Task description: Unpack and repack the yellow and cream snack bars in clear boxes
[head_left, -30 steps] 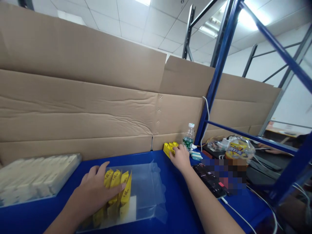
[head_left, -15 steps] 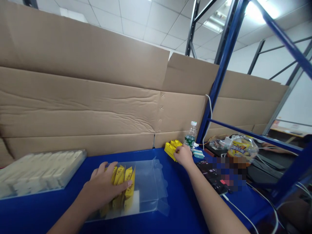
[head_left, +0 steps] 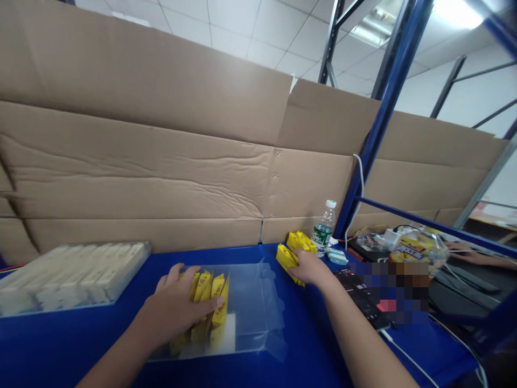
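A clear plastic box point(head_left: 252, 307) lies open on the blue table, with several yellow packets point(head_left: 218, 310) standing in a row in its left part. My left hand point(head_left: 181, 299) rests over these packets, thumb on the right one and fingers curled round the far left side. Farther right, my right hand point(head_left: 309, 268) grips a yellow packet point(head_left: 286, 258) at its near end; its fingertips are partly hidden. More yellow packets point(head_left: 302, 241) stand just behind that hand, beside a water bottle point(head_left: 322, 233).
At the left a clear case point(head_left: 81, 275) holds several whitish packs. A phone point(head_left: 361, 302) with a cable lies right of my forearm. Behind are a cardboard wall point(head_left: 141, 161) and a blue rack post point(head_left: 375, 140). Another person's hand point(head_left: 468, 254) shows at far right.
The yellow packet in my right hand has come apart from the group behind it, toward me. My left hand stays on the packets in the box. The view has shifted slightly.
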Tool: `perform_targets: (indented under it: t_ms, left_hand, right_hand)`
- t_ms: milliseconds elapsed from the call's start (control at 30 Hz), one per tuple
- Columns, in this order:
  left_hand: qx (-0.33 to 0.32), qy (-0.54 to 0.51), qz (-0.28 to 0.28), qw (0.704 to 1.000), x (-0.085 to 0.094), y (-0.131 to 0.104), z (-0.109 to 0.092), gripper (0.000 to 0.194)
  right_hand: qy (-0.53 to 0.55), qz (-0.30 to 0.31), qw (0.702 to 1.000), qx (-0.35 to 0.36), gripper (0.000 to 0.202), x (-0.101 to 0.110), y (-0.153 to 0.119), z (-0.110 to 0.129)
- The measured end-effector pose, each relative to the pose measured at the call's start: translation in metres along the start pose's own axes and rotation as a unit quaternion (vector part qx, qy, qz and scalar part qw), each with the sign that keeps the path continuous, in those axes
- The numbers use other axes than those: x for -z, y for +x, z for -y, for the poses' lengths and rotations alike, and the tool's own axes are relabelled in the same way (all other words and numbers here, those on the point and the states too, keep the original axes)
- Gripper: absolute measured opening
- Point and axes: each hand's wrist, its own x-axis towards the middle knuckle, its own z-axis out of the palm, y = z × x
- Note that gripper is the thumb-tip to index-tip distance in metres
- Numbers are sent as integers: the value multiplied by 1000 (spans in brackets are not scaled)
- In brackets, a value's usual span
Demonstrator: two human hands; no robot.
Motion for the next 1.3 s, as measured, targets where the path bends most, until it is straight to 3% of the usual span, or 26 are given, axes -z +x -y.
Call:
perform_targets:
  t_ms: [367, 700, 967, 1300]
  left_hand:
    - [3, 2, 1, 1000, 1, 1, -1, 98]
    - [8, -5, 9, 1000, 8, -4, -6, 92]
    - [13, -8, 23, 1000, 9, -5, -6, 91]
    - [2, -20, 9, 1000, 6, -4, -4, 88]
  right_hand:
    - [56, 115, 989, 78, 38, 13, -8, -3]
    - [42, 77, 984, 155, 37, 7, -15, 10]
    - [68, 51, 978, 192, 33, 15, -16, 11]
    - [115, 83, 964, 225, 45, 0, -15, 20]
